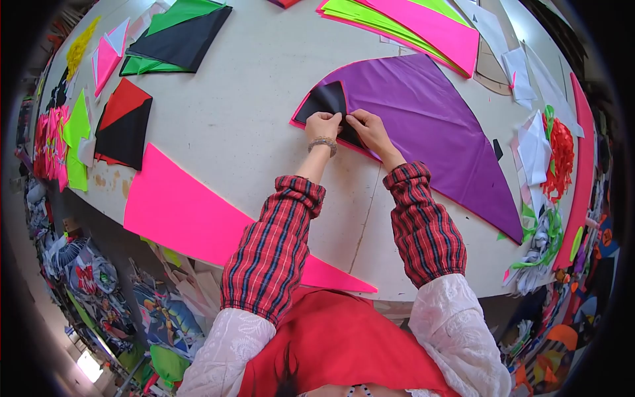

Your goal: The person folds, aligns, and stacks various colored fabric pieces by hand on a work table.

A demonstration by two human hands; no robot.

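Note:
A large purple fabric piece [430, 119] with a pink edge lies on the table. Over its left end is a smaller black piece [321, 99]. My left hand [323, 126], with a beaded bracelet at the wrist, pinches the black piece near its lower middle. Just to the right, my right hand [370, 131] has its fingers closed at the right edge of the black piece, where it meets the purple fabric. The fingertips of both hands are close together.
A long pink piece [178, 205] lies along the near edge of the white table [245, 99]. Black, green and red pieces [126, 126] are at the left. Pink and lime stacks [430, 33] sit at the back. Red and green strips [559, 159] lie at the right.

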